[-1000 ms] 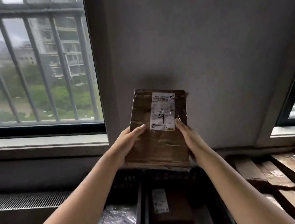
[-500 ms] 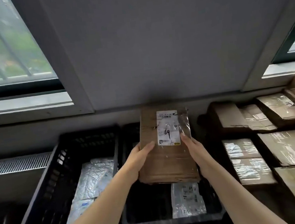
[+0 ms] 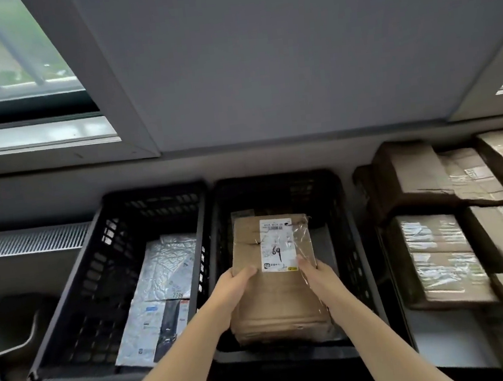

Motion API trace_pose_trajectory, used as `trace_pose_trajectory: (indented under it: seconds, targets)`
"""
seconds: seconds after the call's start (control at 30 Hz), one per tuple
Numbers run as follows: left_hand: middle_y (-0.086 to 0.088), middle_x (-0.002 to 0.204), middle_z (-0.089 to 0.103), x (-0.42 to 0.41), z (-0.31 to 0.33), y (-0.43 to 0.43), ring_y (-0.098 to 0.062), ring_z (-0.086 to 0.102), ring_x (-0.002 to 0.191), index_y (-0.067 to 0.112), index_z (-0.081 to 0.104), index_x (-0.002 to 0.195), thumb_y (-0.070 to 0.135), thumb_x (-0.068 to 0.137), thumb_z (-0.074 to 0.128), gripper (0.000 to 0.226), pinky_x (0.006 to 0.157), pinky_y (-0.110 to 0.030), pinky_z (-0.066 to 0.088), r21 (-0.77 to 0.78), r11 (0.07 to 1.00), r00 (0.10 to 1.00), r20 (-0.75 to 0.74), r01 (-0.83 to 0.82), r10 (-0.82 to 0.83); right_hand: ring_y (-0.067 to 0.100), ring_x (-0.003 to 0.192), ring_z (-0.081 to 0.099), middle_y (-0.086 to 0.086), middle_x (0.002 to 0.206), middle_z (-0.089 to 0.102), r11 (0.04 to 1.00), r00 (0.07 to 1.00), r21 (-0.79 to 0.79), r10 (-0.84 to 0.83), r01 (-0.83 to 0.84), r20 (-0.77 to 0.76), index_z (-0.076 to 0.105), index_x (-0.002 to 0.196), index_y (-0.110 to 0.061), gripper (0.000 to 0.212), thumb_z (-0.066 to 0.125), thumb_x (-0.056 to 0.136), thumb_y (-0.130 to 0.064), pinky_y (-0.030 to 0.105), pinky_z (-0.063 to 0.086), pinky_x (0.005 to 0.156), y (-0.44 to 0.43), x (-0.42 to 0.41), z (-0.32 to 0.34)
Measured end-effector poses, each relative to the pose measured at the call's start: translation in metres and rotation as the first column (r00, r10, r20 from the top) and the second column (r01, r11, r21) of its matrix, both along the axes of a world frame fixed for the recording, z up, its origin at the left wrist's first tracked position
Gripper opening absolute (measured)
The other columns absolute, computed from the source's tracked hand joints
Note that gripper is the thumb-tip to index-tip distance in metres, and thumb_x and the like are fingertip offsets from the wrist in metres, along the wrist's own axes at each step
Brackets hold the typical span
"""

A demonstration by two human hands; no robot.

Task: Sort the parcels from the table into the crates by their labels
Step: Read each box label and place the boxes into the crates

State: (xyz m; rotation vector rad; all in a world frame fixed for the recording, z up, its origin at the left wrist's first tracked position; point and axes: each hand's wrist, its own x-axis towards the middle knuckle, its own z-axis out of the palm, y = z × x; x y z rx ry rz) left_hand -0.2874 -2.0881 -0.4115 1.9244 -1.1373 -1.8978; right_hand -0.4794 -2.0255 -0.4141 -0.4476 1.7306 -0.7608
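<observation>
A brown cardboard parcel (image 3: 274,294) with a white label marked "69" is inside the right black crate (image 3: 351,241). My left hand (image 3: 233,289) grips its left side and my right hand (image 3: 316,277) grips its right side, thumbs on top. The left black crate (image 3: 96,270) holds silver and white bag parcels (image 3: 166,275). Several brown taped parcels (image 3: 435,250) lie on the table at the right.
A wall with window sills (image 3: 34,136) rises behind the crates. A radiator grille (image 3: 24,241) runs at the left, with a dark grey bin (image 3: 12,327) below it. The two crates stand side by side, touching.
My view has tilted down from the window to the crates. Both hands have lowered the "69" parcel from chest height into the right crate.
</observation>
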Motion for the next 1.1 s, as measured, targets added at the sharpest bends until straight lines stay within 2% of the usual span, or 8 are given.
trace_pose_trajectory:
  seconds: [0.17,0.33,0.4,0.5,0.57,0.73,0.97,1.1]
  targets:
    - [0.004,0.118,0.068,0.008,-0.002,0.005,-0.018,0.064,0.109,0.025,0.060,0.123,0.045,0.096,0.063,0.034,0.097,-0.036,0.051,0.020,0.999,0.999,-0.004,-0.039,0.039,0.022,0.124,0.055,-0.004,0.130,0.061,0.999,1.000,0.043,0.031,-0.031,-0.001,0.051,0.146,-0.024,0.054,0.049,0.101,-0.054,0.036,0.044,0.101,-0.002,0.010,-0.013]
    - [0.002,0.118,0.070,0.015,-0.010,0.005,-0.022,0.066,0.111,0.024,0.061,0.123,0.046,0.093,0.068,0.037,0.104,-0.045,0.050,0.024,0.998,0.998,-0.004,-0.063,0.063,0.023,0.125,0.055,-0.001,0.135,0.060,0.997,0.999,0.062,0.042,-0.041,-0.018,0.052,0.144,-0.021,0.053,0.049,0.102,-0.052,0.037,0.044,0.103,-0.008,0.015,-0.015]
    - [0.001,0.116,0.071,0.015,-0.011,0.005,-0.020,0.067,0.107,0.022,0.062,0.123,0.041,0.096,0.066,0.034,0.094,-0.038,0.055,0.024,0.997,0.998,-0.010,-0.068,0.068,0.021,0.121,0.054,-0.003,0.131,0.060,0.997,0.999,0.057,0.043,-0.042,-0.015,0.052,0.142,-0.022,0.049,0.049,0.102,-0.050,0.034,0.042,0.098,-0.008,0.017,-0.017]
    - [0.002,0.114,0.070,0.013,-0.011,0.006,-0.015,0.065,0.103,0.021,0.062,0.119,0.037,0.098,0.064,0.027,0.074,-0.027,0.049,0.019,0.999,0.999,0.018,-0.048,0.048,0.020,0.122,0.054,-0.005,0.130,0.059,0.997,1.000,0.076,0.017,-0.017,0.000,0.053,0.142,-0.022,0.049,0.050,0.102,-0.050,0.033,0.041,0.097,-0.005,0.017,-0.020]
    - [0.002,0.113,0.070,0.012,-0.011,0.005,-0.015,0.066,0.103,0.019,0.062,0.117,0.037,0.098,0.064,0.025,0.077,-0.028,0.049,0.023,0.999,0.999,0.014,-0.041,0.041,0.021,0.119,0.056,-0.003,0.128,0.062,0.995,1.000,0.096,0.019,-0.018,-0.017,0.054,0.140,-0.022,0.051,0.050,0.100,-0.053,0.036,0.045,0.100,-0.003,0.015,-0.024]
    - [-0.002,0.113,0.071,0.010,-0.014,0.003,-0.017,0.065,0.104,0.016,0.063,0.114,0.036,0.098,0.064,0.027,0.100,-0.038,0.049,0.024,0.999,0.999,0.039,-0.024,0.023,0.020,0.111,0.058,-0.002,0.120,0.064,0.994,0.997,0.103,0.031,-0.024,-0.073,0.058,0.135,-0.022,0.053,0.049,0.098,-0.058,0.041,0.049,0.101,-0.001,0.015,-0.032]
    - [0.005,0.118,0.066,0.011,-0.004,0.001,-0.010,0.061,0.104,0.023,0.061,0.118,0.036,0.099,0.062,0.023,0.088,-0.030,0.044,-0.004,1.000,1.000,0.022,-0.021,0.021,0.016,0.104,0.060,-0.006,0.112,0.064,0.998,0.997,0.066,0.014,-0.008,-0.082,0.059,0.131,-0.021,0.050,0.049,0.099,-0.057,0.039,0.049,0.096,-0.002,0.018,-0.025]
    - [0.010,0.114,0.069,0.001,0.029,-0.017,-0.007,0.066,0.100,0.026,0.059,0.123,0.034,0.100,0.060,0.024,0.072,-0.022,0.049,-0.124,0.992,0.998,-0.052,0.028,-0.035,0.018,0.112,0.057,-0.003,0.127,0.062,0.997,0.991,-0.042,-0.069,0.065,-0.117,0.055,0.138,-0.024,0.054,0.051,0.097,-0.060,0.039,0.049,0.097,-0.014,0.009,0.001]
